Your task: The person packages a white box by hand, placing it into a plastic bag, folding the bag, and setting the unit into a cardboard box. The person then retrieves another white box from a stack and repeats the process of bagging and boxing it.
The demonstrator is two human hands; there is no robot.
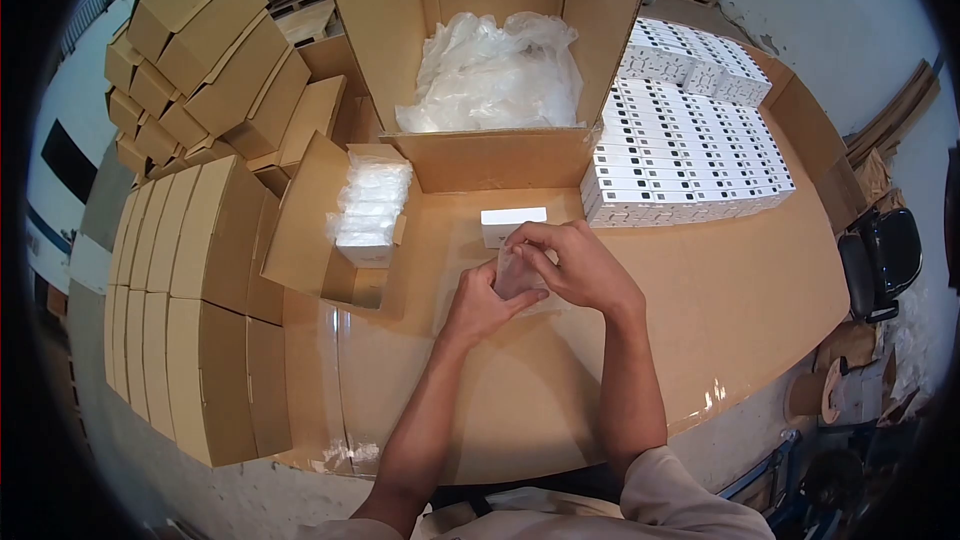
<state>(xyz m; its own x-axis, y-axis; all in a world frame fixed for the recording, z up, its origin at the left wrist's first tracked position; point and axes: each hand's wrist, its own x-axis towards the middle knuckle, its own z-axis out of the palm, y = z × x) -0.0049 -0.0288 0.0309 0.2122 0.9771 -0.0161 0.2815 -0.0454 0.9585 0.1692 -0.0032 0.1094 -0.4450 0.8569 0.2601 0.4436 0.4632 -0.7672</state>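
Observation:
A clear plastic bag (512,278) is between my two hands over the middle of the cardboard-covered table. My left hand (485,302) grips its lower left side, thumb pointing right. With bent fingers, my right hand (575,265) pinches the bag's upper edge. Just beyond them stands a small white box (513,224), partly covered by my right fingers. To the left, an open brown carton (318,230) holds several white boxes in clear bags (372,202), lined up in a row.
A large open carton (490,160) full of clear plastic bags (495,75) stands at the back. Stacked white boxes (690,155) fill the right rear. Brown cartons (185,310) are piled along the left. The brown table top (680,340) curves at the right; a black chair (885,255) stands beyond.

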